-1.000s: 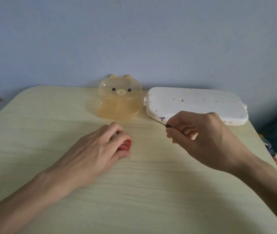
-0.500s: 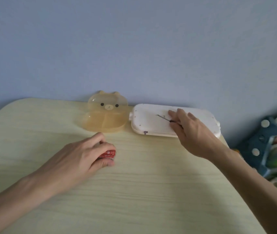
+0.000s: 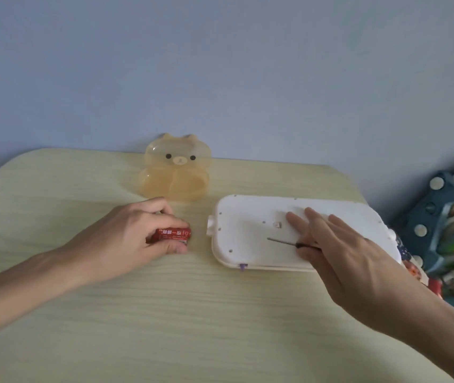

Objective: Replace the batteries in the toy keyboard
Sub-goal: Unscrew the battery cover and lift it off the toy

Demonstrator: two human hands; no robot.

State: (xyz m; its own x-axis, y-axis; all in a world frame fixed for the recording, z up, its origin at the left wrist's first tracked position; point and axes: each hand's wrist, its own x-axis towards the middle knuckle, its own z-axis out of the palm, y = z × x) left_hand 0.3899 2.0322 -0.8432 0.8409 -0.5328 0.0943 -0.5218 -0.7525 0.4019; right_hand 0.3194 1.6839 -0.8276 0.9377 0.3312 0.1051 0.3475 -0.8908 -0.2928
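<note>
- The toy keyboard (image 3: 250, 230) is lying face-down on the pale wooden tabletop (image 3: 192, 313), its white underside turned up, sitting at about 2 o'clock from the tabletop's middle, close to the right edge.
- The right hand (image 3: 342, 250) is resting on the keyboard's underside, with its fingers (image 3: 297, 221) spread flat and pressing down on the plastic.
- That hand is also pinning a thin screwdriver (image 3: 284, 242) under the thumb; the metal shaft is pointing toward 9 o'clock across the white surface.
- The left hand (image 3: 126, 239) is lying on the tabletop at 9 o'clock from the keyboard, well clear of it, its fingers curled and clamped on a red battery pack (image 3: 173, 234).
- A translucent orange bear-shaped box (image 3: 177, 167) is standing at 12 o'clock, near the tabletop's far edge, by the wall.
- Colourful clutter (image 3: 447, 225) is showing beyond the tabletop at 3 o'clock.
</note>
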